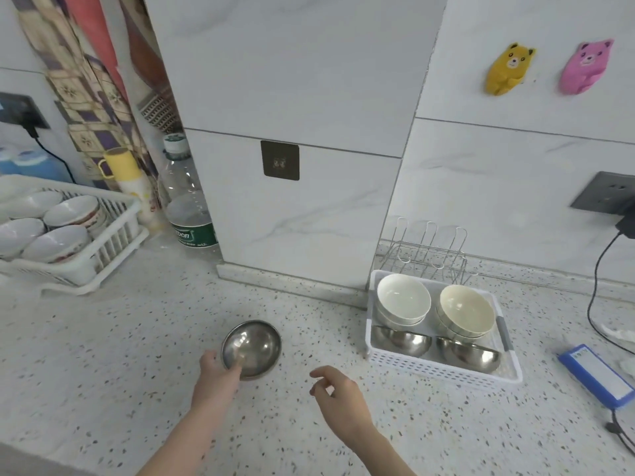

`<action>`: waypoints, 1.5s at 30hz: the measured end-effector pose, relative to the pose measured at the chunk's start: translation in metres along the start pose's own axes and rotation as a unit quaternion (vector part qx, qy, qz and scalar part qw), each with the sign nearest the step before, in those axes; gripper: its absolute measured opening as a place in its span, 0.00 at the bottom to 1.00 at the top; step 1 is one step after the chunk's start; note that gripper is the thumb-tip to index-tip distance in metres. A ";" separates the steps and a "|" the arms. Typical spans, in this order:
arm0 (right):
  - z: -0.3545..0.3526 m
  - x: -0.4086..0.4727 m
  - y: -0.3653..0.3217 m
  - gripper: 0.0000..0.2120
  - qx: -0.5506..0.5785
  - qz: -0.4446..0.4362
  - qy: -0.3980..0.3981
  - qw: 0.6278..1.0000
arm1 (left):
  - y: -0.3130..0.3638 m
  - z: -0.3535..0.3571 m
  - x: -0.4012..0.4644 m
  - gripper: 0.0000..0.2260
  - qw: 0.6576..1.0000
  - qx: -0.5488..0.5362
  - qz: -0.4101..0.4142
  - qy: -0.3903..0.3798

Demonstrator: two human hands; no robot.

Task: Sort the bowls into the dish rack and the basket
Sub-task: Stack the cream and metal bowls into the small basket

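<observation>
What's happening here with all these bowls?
A person is sorting bowls on a speckled counter. Their left hand grips the rim of a steel bowl, tilted up off the counter. The right hand hovers empty nearby. The white basket holds white and steel bowls; the dish rack holds patterned ones.

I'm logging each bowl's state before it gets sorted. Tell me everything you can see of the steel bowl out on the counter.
The steel bowl is round, shiny, bare metal, apparently empty, its opening tilted toward the camera. It is on the speckled counter, apart from the basket to its right. The left hand grips its near rim, thumb inside the bowl. The right hand is close by but does not touch it.
</observation>
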State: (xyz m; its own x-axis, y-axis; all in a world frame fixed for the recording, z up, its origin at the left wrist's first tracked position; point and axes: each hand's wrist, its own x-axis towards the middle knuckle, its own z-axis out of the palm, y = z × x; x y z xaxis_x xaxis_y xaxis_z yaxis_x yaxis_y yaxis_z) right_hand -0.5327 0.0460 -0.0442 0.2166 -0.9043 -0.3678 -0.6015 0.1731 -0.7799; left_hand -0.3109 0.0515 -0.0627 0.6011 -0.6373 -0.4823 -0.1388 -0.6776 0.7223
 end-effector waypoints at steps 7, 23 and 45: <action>0.030 -0.002 -0.016 0.12 0.056 0.039 0.022 0.997 | -0.003 -0.011 0.014 0.19 0.996 -0.026 0.005 -0.085; -0.009 -0.020 -0.016 0.28 0.067 -0.028 0.040 0.997 | 0.039 0.004 -0.023 0.14 0.974 -0.095 0.001 -0.204; -0.163 -0.041 0.037 0.09 0.107 -0.058 0.079 0.989 | 0.116 0.096 -0.102 0.15 0.945 -0.009 0.090 -0.315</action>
State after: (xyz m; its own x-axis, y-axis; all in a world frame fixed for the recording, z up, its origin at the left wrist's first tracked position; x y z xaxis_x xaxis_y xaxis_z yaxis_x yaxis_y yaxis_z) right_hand -0.6898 0.0261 0.0245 0.1418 -0.9695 -0.2000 -0.3999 0.1287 -0.9075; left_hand -0.4637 0.0022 0.0226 -0.0188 -0.8371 -0.5467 -0.1772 -0.5353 0.8258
